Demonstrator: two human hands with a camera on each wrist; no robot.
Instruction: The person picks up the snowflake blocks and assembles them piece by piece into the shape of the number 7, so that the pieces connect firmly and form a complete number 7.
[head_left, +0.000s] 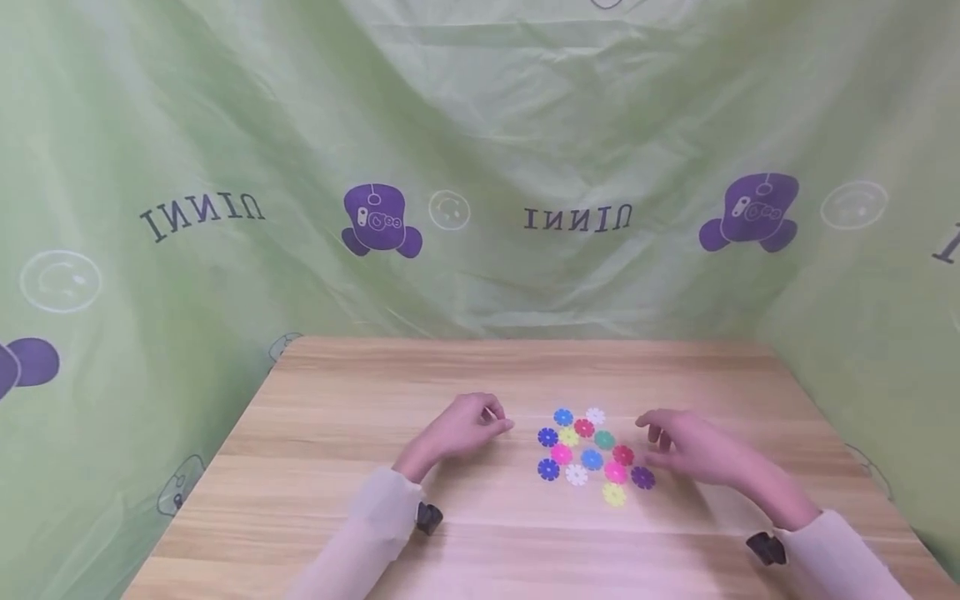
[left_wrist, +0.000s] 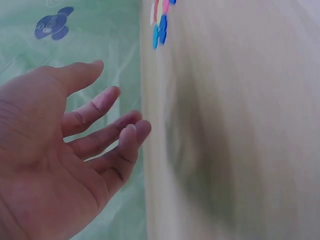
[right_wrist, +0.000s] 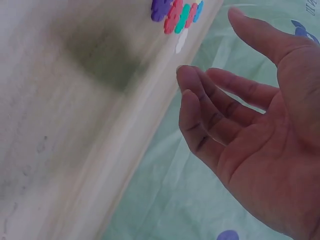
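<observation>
Several flat, notched, flower-shaped plastic discs in blue, white, red, yellow, green, pink and purple lie in a loose cluster on the wooden table. To the left of them my left hand (head_left: 467,427) hovers with loosely bent fingers and nothing in its palm, as the left wrist view shows. My right hand (head_left: 693,446) is at the cluster's right side, its palm bare and fingers relaxed in the right wrist view. Nearest to it are a purple disc (head_left: 642,477) and a red disc (head_left: 622,455). On the left side, a dark blue disc (head_left: 547,437) lies closest to my left hand.
The wood-grain table (head_left: 337,500) reaches back to a green cloth curtain (head_left: 480,283) printed with purple figures and lettering, which also hangs along both sides. Dark wrist devices (head_left: 429,518) sit at the light sleeves (head_left: 375,521).
</observation>
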